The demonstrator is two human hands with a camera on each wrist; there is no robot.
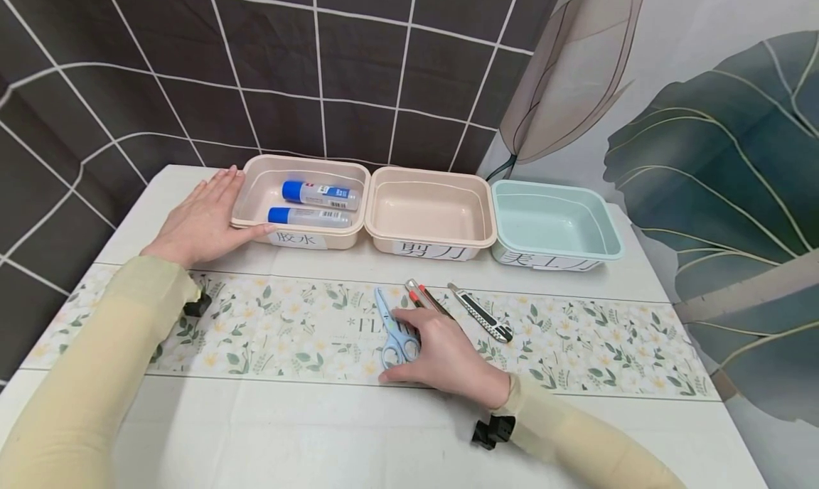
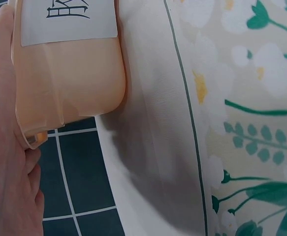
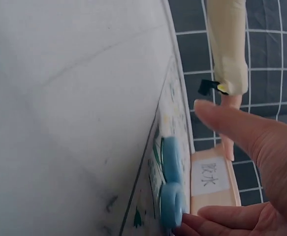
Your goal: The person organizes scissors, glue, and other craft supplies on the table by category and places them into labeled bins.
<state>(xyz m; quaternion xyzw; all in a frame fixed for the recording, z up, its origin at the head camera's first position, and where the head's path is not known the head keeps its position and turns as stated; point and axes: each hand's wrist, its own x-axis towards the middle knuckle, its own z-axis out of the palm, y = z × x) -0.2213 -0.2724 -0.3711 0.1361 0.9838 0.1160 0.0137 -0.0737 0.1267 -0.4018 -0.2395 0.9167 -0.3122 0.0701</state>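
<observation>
My left hand [image 1: 203,215] rests on the left corner of a beige bin [image 1: 348,242], thumb along the front rim and fingers extended over the side rim. Two glue bottles [image 1: 320,195] with blue caps lie inside that bin. My right hand [image 1: 444,350] is low over light blue scissors [image 1: 382,308] on the floral strip. In the right wrist view the thumb stands apart from the scissors' handles [image 3: 171,204], with the fingertips right beside them. Left of a black-and-silver utility knife [image 1: 480,313], red-and-black utility knives [image 1: 419,294] lie partly hidden behind the right hand.
A second beige bin [image 1: 430,242] and a mint green bin [image 1: 557,244] continue the row to the right, all with paper labels on their fronts. The white table [image 1: 288,432] carries a floral strip across its middle. A dark tiled backdrop [image 1: 358,62] rises behind the bins.
</observation>
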